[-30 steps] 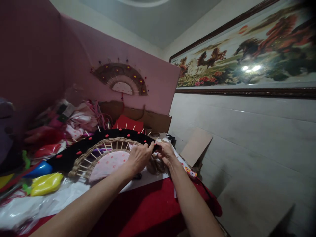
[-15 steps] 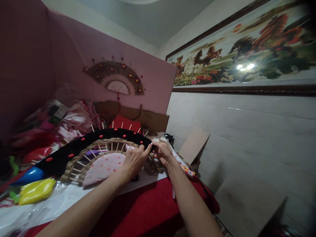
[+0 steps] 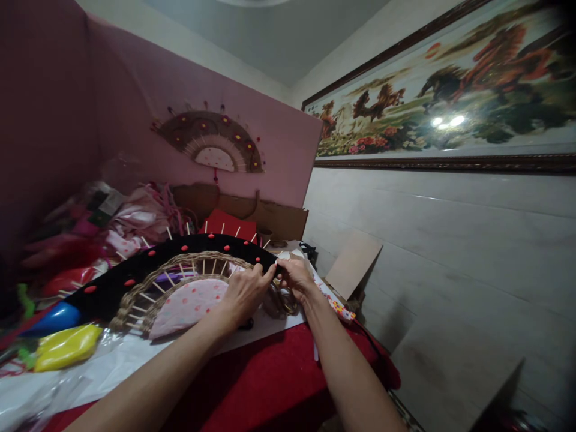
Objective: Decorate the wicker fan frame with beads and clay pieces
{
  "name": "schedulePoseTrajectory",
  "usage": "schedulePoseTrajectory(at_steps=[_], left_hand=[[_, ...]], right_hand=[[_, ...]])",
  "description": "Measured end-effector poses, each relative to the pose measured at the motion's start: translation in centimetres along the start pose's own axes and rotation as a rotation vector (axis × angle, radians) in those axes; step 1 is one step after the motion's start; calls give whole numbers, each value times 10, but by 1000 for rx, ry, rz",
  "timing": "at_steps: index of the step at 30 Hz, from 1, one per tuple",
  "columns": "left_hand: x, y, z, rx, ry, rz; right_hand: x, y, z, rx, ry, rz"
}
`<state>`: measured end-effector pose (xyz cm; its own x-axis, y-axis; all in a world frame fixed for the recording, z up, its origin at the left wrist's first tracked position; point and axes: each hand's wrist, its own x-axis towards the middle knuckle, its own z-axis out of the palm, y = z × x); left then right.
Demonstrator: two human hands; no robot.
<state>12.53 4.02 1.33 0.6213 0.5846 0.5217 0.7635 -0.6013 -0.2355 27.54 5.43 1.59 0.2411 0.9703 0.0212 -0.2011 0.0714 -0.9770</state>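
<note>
A large handmade fan (image 3: pixel 162 261) stands tilted on the table. It has a black band with red dots, pale sticks poking out along its top, woven cord rows, and a pink dotted half-circle of cloth (image 3: pixel 189 305) at its base. My left hand (image 3: pixel 248 291) is closed at the fan's right end, its fingertips pressed on the black band. Beside it, nearly touching, my right hand (image 3: pixel 294 277) pinches the band's tip. A small whitish spot shows between the right fingertips; I cannot make out what it is.
Shiny brown rounded objects (image 3: pixel 282 303) lie under my hands. A yellow packet (image 3: pixel 67 347) and a blue shiny object (image 3: pixel 57 318) are at left. Bags and fabric (image 3: pixel 139 210) pile up behind. A finished-looking fan (image 3: pixel 211 138) hangs on the pink panel. Red cloth (image 3: pixel 256 378) covers the table.
Almost nothing differs. My right hand's fingers have shifted very slightly at the fan's tip; the left hand and the fan stay in place.
</note>
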Motion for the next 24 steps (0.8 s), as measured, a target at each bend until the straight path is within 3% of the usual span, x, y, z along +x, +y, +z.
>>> schedulePoseTrajectory(at_steps=[24], left_hand=[[0, -2, 4, -109, 29, -57]], right_hand=[[2, 0, -1, 43, -33, 61]])
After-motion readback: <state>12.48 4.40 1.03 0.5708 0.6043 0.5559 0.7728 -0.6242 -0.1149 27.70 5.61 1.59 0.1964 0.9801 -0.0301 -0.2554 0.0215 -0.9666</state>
